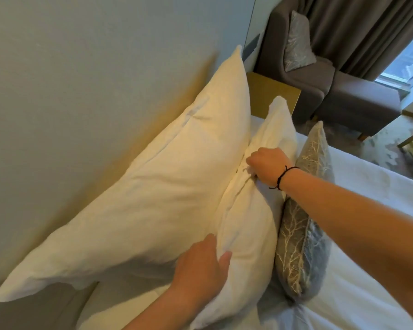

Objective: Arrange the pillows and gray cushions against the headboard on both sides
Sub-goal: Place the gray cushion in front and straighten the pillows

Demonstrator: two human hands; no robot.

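A large white pillow (153, 186) leans against the pale headboard (81, 79). In front of it stands a second white pillow (253, 210), upright on its edge. My right hand (268, 166) grips the top edge of this second pillow, bunching the fabric. At the pillow's near end my left hand (200, 267) holds it, fingers curled over the edge. A gray cushion (303, 234) with a pale branch pattern stands against the front of the second pillow, under my right forearm.
The bed's white sheet (355, 270) spreads to the right. A wooden nightstand (272, 94) sits beyond the pillows. Farther back stands a gray armchair (332, 75) holding another patterned cushion (298, 44), with brown curtains (367, 25) and a window behind.
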